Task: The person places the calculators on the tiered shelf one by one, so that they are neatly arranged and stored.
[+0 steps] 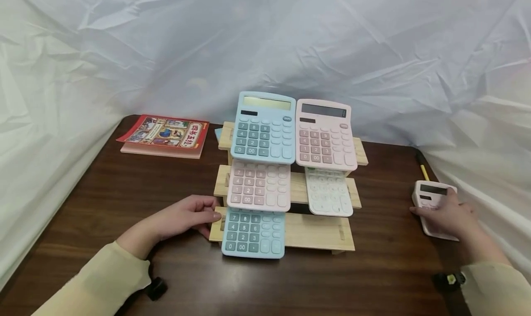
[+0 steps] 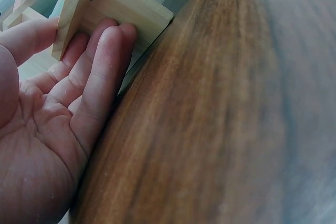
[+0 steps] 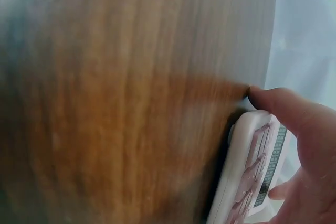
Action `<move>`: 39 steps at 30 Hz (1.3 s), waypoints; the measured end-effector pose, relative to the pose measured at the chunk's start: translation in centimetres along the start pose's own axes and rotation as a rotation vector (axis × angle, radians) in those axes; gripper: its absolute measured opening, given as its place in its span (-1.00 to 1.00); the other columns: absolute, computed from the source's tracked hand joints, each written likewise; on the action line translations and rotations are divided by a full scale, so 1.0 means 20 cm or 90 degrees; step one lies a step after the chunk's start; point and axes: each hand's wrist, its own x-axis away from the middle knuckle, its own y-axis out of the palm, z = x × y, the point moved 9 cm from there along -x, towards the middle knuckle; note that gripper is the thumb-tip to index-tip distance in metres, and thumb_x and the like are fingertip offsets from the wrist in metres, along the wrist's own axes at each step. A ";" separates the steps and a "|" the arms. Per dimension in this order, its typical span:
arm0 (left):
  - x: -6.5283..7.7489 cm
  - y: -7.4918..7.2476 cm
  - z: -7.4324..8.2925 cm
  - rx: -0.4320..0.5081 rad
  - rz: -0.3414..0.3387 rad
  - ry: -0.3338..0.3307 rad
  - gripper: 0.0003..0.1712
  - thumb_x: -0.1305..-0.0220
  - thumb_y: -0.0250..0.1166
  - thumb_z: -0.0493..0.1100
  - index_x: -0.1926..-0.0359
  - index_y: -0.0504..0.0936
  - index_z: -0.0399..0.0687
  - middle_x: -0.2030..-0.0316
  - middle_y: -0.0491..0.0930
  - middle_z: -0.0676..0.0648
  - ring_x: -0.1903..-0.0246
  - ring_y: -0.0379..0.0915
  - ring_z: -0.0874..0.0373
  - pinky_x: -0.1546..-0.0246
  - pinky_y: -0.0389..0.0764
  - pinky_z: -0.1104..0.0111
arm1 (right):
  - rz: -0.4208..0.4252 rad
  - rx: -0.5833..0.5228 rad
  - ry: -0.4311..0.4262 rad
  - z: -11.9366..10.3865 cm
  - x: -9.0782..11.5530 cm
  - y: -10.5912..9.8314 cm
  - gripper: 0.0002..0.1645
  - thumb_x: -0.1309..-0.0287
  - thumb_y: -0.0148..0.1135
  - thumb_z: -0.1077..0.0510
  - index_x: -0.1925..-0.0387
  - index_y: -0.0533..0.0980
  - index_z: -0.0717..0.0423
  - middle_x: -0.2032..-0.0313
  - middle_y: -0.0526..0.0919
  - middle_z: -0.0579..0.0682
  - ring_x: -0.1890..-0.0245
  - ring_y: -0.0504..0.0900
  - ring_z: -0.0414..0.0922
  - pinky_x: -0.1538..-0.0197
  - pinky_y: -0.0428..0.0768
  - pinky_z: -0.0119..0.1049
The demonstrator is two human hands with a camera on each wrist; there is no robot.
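Observation:
My left hand (image 1: 188, 217) holds the left end of the lowest board of a stepped wooden rack (image 1: 315, 231), thumb on top and fingers beneath. In the left wrist view, the fingers (image 2: 105, 61) reach behind the board's end. Blue calculators lie on the rack's top left (image 1: 265, 127) and bottom left (image 1: 254, 233). Pink calculators lie at top right (image 1: 325, 134) and middle left (image 1: 259, 185), with a white calculator (image 1: 329, 191) at middle right. My right hand (image 1: 450, 214) spreads over another pink calculator (image 1: 433, 196) on the table; its thumb (image 3: 283, 106) extends past the calculator's edge.
A red-covered book (image 1: 170, 132) lies on a stack at the back left of the dark wooden table (image 1: 386, 270). Behind the right-hand calculator is a yellow and black pen (image 1: 424, 171). White sheeting (image 1: 265, 44) hangs around the back and sides.

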 end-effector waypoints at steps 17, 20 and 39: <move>0.00 -0.01 -0.01 -0.008 0.005 0.000 -0.66 -0.45 0.12 -0.06 0.01 0.48 -0.28 0.13 0.65 -0.24 0.21 0.60 -0.04 0.23 0.66 0.08 | 0.134 0.020 -0.162 -0.44 0.33 -0.08 0.49 0.16 0.47 -0.34 -0.45 -0.17 0.38 0.12 0.21 0.77 0.17 0.20 0.62 0.23 0.26 0.33; 0.00 -0.01 -0.02 -0.009 0.003 -0.003 -0.67 -0.45 0.12 -0.06 0.02 0.48 -0.27 0.13 0.65 -0.24 0.21 0.60 -0.04 0.22 0.66 0.09 | 0.133 0.004 -0.193 -0.53 0.42 -0.06 0.44 0.16 0.50 -0.28 -0.44 -0.11 0.40 0.02 0.14 0.79 0.08 0.12 0.65 0.16 0.18 0.37; 0.00 -0.01 0.01 -0.014 0.004 -0.013 -0.64 -0.44 0.13 -0.04 -0.03 0.48 -0.25 0.12 0.65 -0.22 0.20 0.60 -0.06 0.21 0.65 0.09 | 0.096 -0.030 -0.337 -0.85 0.81 0.09 0.33 0.41 0.61 -0.33 -0.33 0.17 0.17 -0.06 0.33 0.30 0.05 0.28 0.22 0.22 0.39 0.11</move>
